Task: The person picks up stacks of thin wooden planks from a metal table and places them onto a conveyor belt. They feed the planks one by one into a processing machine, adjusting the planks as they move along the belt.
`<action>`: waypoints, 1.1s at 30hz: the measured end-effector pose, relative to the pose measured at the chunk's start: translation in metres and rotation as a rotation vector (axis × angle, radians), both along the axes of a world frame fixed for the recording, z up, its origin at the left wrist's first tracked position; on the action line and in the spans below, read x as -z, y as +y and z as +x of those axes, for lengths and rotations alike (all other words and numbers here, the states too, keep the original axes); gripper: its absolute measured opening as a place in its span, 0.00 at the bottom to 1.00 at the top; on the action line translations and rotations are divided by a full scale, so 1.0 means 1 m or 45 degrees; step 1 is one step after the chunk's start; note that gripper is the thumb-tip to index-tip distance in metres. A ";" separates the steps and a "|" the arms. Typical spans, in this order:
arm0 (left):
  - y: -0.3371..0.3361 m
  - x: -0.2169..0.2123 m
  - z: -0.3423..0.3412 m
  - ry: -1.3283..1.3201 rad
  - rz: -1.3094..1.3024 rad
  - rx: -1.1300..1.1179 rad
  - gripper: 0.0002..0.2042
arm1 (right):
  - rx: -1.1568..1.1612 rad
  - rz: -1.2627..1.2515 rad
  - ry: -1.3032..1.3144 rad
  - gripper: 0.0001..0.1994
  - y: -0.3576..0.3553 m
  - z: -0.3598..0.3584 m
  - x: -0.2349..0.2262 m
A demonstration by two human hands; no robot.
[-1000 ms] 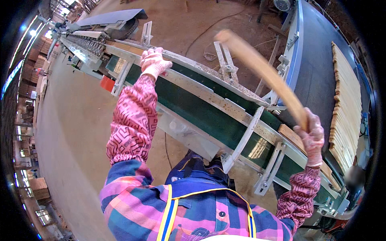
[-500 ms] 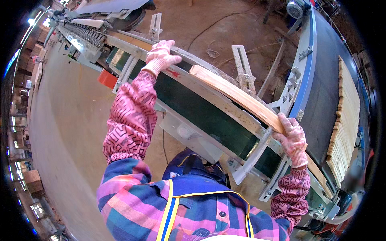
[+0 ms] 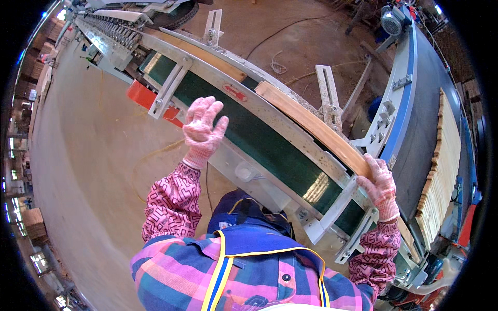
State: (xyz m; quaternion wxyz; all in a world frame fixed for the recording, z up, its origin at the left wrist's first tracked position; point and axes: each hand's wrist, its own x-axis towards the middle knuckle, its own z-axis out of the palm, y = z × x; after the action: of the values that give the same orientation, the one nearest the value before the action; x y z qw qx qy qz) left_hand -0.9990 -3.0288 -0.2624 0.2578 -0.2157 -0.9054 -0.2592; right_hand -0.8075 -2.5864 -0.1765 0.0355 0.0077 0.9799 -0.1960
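A long wooden strip (image 3: pixel 311 122) lies on its narrow side between the metal guide rails of a conveyor with a green belt (image 3: pixel 259 140). My right hand (image 3: pixel 380 189), in a pink-and-white knit glove, grips the strip near its right end, fingers over the far side and thumb on the near side. Over the belt's near edge hovers my left hand (image 3: pixel 203 127), gloved alike, open with fingers apart and touching no wood. Farther up the same channel sits another wooden strip (image 3: pixel 205 56), with a gap between the two ends.
To the right runs a dark belt (image 3: pixel 415 150) with a blue edge, carrying a row of wooden strips (image 3: pixel 441 171) side by side. Slotted metal brackets (image 3: pixel 328 96) stand along the conveyor. A motor (image 3: pixel 391 20) sits at the far right, a rolled machine feed (image 3: pixel 116 39) far left.
My left hand has come off the guide rail and drawn back toward me, its fingers now spread. My right hand keeps its hold on the strip's end. The view has shifted slightly.
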 end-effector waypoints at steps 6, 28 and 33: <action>0.011 0.003 0.005 -0.013 0.003 0.049 0.19 | 0.066 -0.003 -0.111 0.37 -0.002 -0.009 0.001; 0.021 0.006 -0.003 -0.102 0.060 0.227 0.21 | -0.281 -0.012 0.010 0.19 -0.018 -0.052 -0.018; 0.028 -0.001 -0.004 -0.139 0.111 0.291 0.21 | 0.145 -0.195 -0.166 0.17 -0.026 -0.059 -0.034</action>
State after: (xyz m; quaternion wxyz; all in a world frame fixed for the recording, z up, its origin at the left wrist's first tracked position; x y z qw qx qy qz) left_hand -1.0028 -3.0004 -0.2618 0.1861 -0.2916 -0.8756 -0.3373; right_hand -0.8661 -2.6121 -0.1424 0.0886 0.0734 0.9557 -0.2709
